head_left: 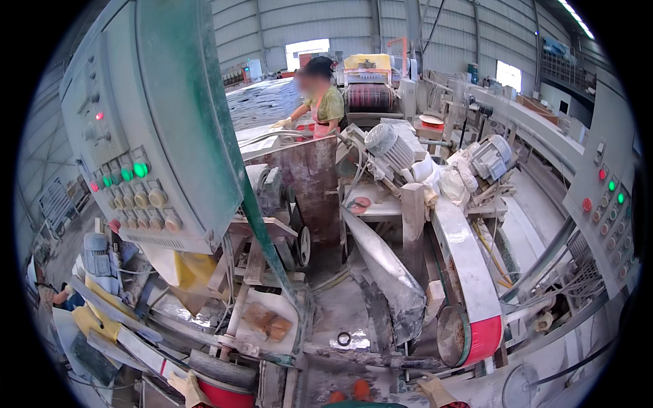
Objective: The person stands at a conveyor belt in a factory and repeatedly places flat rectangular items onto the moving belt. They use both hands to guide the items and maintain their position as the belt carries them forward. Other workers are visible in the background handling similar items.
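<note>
My left hand [189, 389], in a pale work glove, is at the lower edge beside the red rounded end of a belt guard [224, 395]. Its fingers look stretched out, and nothing shows in them. Whether it touches the guard is unclear. My right hand [437, 392], gloved too, is low at the right, below a dusty horizontal bar [394, 361]. Its fingers also look extended and hold nothing visible. Between the hands, two orange shoe tips [360, 389] show above a strip of green clothing [364, 404].
A control cabinet [153, 122] with lit buttons looms at left; another panel [607, 204] stands at right. A curved belt housing [469, 272] with a red end runs beside dusty motors [491, 158]. Beyond a brown plate [306, 194], a person [326, 102] reaches toward dark slabs [262, 102].
</note>
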{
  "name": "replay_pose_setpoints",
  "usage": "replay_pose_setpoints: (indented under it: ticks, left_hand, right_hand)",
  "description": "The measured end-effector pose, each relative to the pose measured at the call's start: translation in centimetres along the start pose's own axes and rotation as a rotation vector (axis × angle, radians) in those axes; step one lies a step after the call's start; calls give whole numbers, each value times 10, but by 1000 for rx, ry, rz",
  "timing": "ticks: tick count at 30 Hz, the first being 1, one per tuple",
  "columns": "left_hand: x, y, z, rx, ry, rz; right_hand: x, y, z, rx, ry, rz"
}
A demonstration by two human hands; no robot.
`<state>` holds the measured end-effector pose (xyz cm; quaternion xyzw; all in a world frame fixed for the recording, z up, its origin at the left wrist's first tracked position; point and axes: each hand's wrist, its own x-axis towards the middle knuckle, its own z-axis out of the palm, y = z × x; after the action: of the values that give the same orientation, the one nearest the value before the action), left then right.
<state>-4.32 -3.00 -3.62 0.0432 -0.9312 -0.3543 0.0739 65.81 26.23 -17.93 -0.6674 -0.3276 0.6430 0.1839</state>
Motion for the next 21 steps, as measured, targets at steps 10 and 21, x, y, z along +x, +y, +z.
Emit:
replay_pose_setpoints:
  ticks: [10,21]
  left_hand:
    - [-52,-21,-10,-19,-155,24]
    - [-131,120,-14,-201,-746,187]
  right_hand:
    - [-14,-27,87,31,-304,-75]
    - [-21,-81,102,341,-459,-129]
